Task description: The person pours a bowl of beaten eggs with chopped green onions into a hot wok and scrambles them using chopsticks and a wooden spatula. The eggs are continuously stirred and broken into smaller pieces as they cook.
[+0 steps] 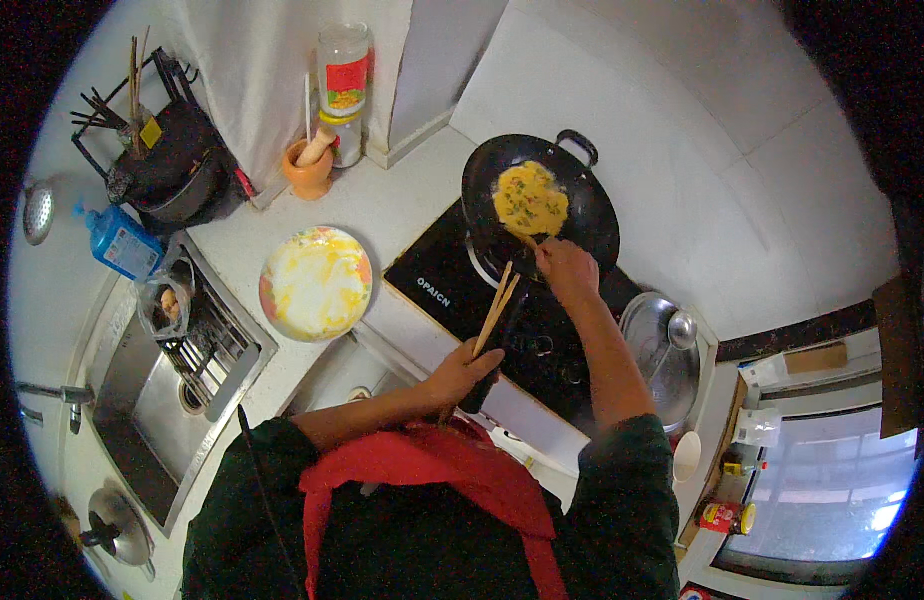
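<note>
A black wok [593, 214] stands on the black cooktop [439, 281]. In it lies a yellow egg mixture [531, 199] with green and reddish bits. My right hand [570, 268] grips a wooden utensil at the near edge of the egg; its full shape is hidden. With my left hand [462, 375] I hold a pair of wooden chopsticks [495, 311], tips up towards the wok, and the hand rests at the wok's black handle [480, 390]. Left of the cooktop sits a plate [315, 285] with yellow egg residue.
A mortar [309, 171] with a pestle and glass jars [344, 75] stand at the back. At left are a sink [158, 420], a blue bottle [124, 240] and a dark pot [173, 176]. A metal lid [657, 367] with a ladle [681, 330] lies right of the cooktop.
</note>
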Motion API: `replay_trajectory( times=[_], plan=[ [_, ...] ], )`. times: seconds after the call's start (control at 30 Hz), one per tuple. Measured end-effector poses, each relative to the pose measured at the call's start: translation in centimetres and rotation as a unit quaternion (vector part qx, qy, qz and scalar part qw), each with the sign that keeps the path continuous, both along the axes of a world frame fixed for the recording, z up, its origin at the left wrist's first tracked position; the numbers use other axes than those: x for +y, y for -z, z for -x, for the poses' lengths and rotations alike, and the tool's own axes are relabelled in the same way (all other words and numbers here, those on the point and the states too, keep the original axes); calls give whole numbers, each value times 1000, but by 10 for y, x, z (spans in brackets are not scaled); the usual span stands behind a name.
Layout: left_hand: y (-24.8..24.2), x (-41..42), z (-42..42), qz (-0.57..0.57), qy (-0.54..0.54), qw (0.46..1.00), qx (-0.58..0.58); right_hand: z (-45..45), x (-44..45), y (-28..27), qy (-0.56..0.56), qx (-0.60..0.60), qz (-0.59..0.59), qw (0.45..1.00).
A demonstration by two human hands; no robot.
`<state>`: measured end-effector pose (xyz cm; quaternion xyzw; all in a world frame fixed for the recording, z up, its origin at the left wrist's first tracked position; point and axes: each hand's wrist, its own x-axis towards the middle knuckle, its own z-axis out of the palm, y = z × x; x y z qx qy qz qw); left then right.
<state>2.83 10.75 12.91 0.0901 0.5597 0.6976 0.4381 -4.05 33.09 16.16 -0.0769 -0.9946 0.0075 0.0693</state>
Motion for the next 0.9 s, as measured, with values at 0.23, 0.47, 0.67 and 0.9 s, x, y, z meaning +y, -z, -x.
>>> replay_trajectory(
  times=[0.23,0.47,0.67,0.9],
  plan=[
    [-1,-13,12,-15,19,1000,2,3,43,-42,-1,-21,142,990],
    [6,-29,29,68,-70,991,92,-36,75,-65,38,-11,166,985],
    [-32,-4,61,-176,-145,960,-162,-61,41,-63,67,72,120,988],
    [-19,88,72,-225,-14,918,-327,-69,-41,-41,138,-19,72,988]
  ],
)
